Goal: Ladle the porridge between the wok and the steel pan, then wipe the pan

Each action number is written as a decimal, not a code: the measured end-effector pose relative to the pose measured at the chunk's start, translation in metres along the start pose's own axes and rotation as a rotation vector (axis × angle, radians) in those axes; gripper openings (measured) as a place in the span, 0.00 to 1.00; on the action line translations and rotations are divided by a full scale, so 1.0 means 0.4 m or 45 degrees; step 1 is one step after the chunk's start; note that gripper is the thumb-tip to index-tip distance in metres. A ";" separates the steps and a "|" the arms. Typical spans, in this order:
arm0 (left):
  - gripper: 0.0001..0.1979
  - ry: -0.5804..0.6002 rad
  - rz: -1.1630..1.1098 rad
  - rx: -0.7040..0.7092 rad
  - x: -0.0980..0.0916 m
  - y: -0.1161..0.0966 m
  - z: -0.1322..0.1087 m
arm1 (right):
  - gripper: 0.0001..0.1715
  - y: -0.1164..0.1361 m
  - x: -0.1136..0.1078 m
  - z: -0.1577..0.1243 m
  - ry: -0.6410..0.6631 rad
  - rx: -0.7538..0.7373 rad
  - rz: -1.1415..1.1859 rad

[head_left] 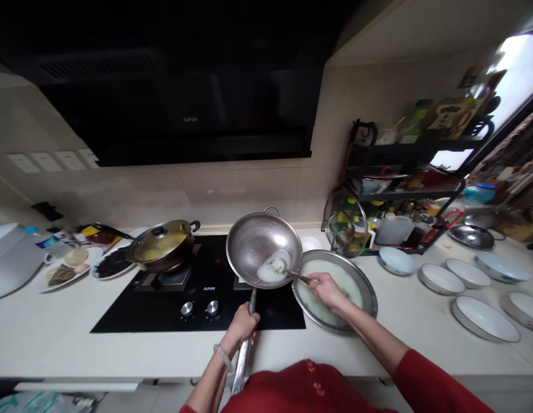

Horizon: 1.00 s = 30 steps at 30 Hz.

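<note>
Wok (251, 244): over the right half of the hob (150, 314), well in from the worktop (55, 341) front edge; its long handle (242, 364) runs out over that edge. Bowl leans towards the person, going by the cloudy white liquid (266, 274), which pools at the near side, close under the rim. Cannot tell whether the base bears on the burner.

Left hand (244, 322): fingers wrapped around the wok handle, just below where it meets the bowl. Right hand (329, 291): fingers together, clamped on the handle end of a ladle (298, 277), whose cup sits in the wok among green flecks. The forearm crosses above a metal basin (370, 293) of similar liquid, which stands at the hob's right edge. Cannot tell if the wok and basin rims touch.

Handling, my estimate: wok stiff, not fragile, probably front-heavy with the liquid free to slosh; bare metal likely slippery if wet and possibly hot. Best hold: handle close to the bowl, as here, with the small ring (272, 210) on the far rim as a second, perhaps hot, hold. Ladle: light, rigid; take it at the handle end, cup kept level.
</note>
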<state>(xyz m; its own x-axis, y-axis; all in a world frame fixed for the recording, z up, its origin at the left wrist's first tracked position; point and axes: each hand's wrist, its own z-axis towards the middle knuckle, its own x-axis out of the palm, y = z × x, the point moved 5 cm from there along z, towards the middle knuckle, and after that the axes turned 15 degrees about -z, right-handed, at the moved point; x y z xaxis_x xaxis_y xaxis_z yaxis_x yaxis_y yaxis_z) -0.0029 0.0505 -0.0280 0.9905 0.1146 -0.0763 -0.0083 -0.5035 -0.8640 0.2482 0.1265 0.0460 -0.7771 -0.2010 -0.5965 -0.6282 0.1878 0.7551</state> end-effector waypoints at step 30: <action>0.11 0.031 0.016 0.007 0.001 -0.003 -0.004 | 0.23 -0.076 -0.139 -0.115 0.052 0.265 0.644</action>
<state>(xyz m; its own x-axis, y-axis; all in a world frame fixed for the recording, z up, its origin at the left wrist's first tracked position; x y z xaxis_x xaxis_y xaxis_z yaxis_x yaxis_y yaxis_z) -0.0022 0.0499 -0.0262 0.9933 0.0873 -0.0751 -0.0215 -0.5001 -0.8657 0.3121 0.0876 0.0688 -0.9847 -0.0722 -0.1587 -0.1741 0.4564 0.8726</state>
